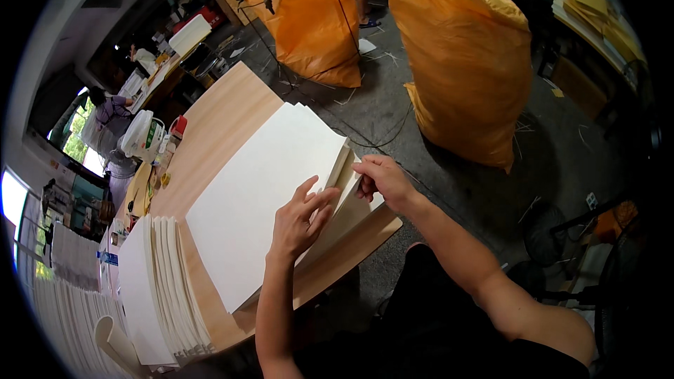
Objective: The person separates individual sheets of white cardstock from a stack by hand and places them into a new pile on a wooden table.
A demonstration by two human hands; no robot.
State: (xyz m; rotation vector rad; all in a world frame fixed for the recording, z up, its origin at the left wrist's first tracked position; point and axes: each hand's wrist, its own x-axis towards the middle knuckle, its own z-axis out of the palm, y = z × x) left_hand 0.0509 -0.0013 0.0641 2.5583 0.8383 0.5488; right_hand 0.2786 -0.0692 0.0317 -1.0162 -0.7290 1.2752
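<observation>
A stack of large white sheets [260, 182], seemingly paper or thin board, lies at a slant on a wooden tabletop [217, 109]. Over its right edge is my left hand [302, 221], fingers apart and bent, the tips at the top sheet's border. My right hand [382, 181] is closed in a pinch at the stack's far right corner, on the edge of a lower white sheet [349, 207]. Its fingertips are partly hidden behind the knuckles. Between the two hands the sheet edges stand slightly apart, showing a cream-coloured gap.
More stacked white sheets [165, 281] stand left of the board, with a curled sheet [116, 344] near them. A white bucket [142, 137] and small bottles line the table's far left. Two big orange sacks [460, 63] [312, 28] stand on the floor ahead. Other people work at the far left.
</observation>
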